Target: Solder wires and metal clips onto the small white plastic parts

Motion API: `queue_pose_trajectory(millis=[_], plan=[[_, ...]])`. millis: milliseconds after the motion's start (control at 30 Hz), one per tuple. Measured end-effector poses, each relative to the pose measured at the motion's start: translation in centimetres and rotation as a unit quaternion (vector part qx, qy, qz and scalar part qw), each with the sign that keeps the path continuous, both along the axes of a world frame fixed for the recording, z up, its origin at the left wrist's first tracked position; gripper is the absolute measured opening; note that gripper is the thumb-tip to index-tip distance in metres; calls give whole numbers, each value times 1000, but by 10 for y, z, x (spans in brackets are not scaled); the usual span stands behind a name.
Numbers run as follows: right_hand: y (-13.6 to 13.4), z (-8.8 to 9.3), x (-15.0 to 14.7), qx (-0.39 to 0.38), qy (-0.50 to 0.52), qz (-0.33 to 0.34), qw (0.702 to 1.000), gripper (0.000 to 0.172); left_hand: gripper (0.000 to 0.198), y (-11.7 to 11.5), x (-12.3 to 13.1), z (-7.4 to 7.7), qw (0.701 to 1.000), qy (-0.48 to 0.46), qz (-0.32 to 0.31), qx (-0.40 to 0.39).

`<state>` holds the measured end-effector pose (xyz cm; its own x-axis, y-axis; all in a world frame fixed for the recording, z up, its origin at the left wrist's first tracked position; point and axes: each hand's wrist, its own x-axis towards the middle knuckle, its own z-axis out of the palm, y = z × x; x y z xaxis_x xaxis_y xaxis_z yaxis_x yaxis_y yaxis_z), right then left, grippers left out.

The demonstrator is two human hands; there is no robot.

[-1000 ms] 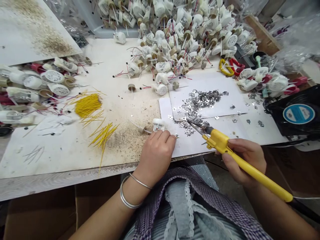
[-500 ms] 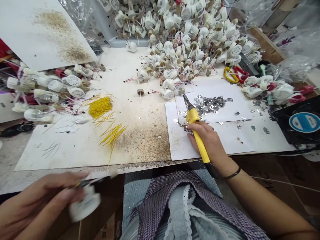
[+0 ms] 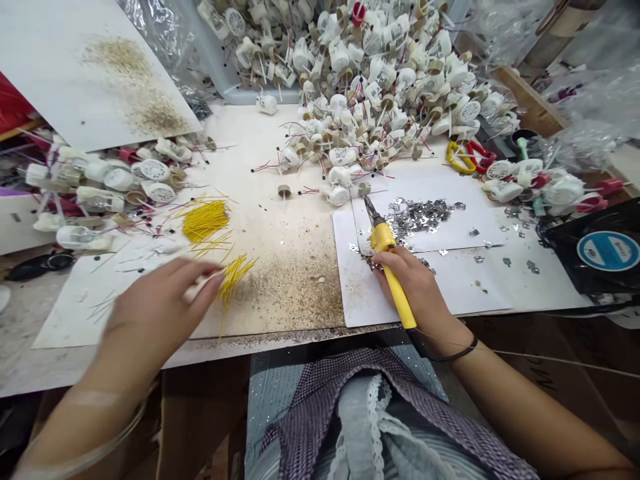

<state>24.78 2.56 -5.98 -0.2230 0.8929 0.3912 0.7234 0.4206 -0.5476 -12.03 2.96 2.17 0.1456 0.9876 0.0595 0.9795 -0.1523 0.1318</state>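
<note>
My right hand (image 3: 415, 287) is shut around a yellow-handled soldering iron (image 3: 389, 267), resting on a white card (image 3: 367, 287) with the metal tip pointing up and away. Just beyond the tip lies a heap of small silver metal terminals (image 3: 417, 217). My left hand (image 3: 160, 300) is motion-blurred above the bench, nearest a loose bunch of yellow wires (image 3: 234, 277). A pale sliver shows at its fingertips, too blurred to identify. A second bundle of yellow wires (image 3: 205, 221) lies further back.
A large heap of white plastic housings with wires (image 3: 360, 80) fills the back of the bench. More housings (image 3: 105, 180) lie at the left. A black fan with a blue label (image 3: 607, 253) sits at the right, beyond yellow-and-red handled pliers (image 3: 463, 158). Brown dust (image 3: 295, 293) covers the board.
My left hand has left the card, swung out to the lower left holding a white housing, then returned over the yellow wires without it. My right hand moved left, the iron now more upright.
</note>
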Motion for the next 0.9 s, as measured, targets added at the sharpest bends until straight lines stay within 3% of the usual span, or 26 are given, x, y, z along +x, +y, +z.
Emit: queue_pose_trajectory(millis=[100,200,267,333,467,667,900], plan=[[0,0,0,-21,10,9,1000,29,24,77,65,-13,995,8,-65,77],[-1,0,0,-23,12,7,1000,29,35,136,117,-25,995,5,-68,67],[-1,0,0,-17,12,2,1000,29,40,159,137,-31,996,17,-65,50],[-2,0,0,-4,12,-5,1000,30,42,167,143,-34,997,32,-60,40],[-1,0,0,1,16,-8,1000,32,44,148,130,-31,999,-9,-44,9],[-1,7,-1,-47,25,27,998,29,25,81,101,-21,984,-164,-62,-33],[0,10,-17,-21,69,38,997,27,15,19,108,-22,961,-249,-118,-15]])
